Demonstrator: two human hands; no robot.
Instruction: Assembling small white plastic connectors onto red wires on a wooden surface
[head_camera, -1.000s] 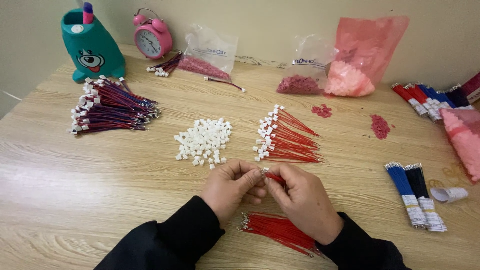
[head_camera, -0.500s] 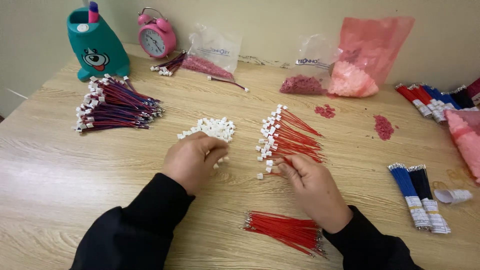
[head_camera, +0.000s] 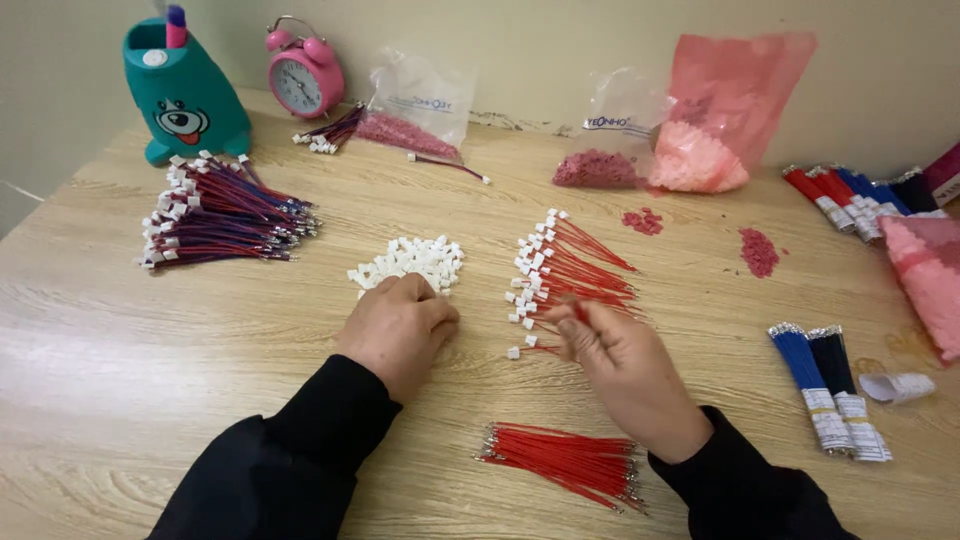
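Note:
My left hand (head_camera: 398, 328) rests palm down on the near edge of a small pile of white plastic connectors (head_camera: 415, 260), fingertips among the pieces. My right hand (head_camera: 612, 358) is curled over the near end of a fanned bunch of red wires with white connectors (head_camera: 565, 272), fingertips at one wire; whether it grips the wire is unclear. A bundle of bare red wires (head_camera: 565, 462) lies on the wooden table (head_camera: 180, 360) just in front of my right wrist.
A heap of red-and-blue wires with connectors (head_camera: 215, 212) lies far left. At the back stand a teal pen holder (head_camera: 182, 95), a pink alarm clock (head_camera: 303, 70) and plastic bags of pink parts (head_camera: 700, 140). Taped blue and black wire bundles (head_camera: 825, 385) lie right.
Both hands were together at the table's middle on one wire. They parted: the left went to the connector pile, the right carried the wire to the red bunch.

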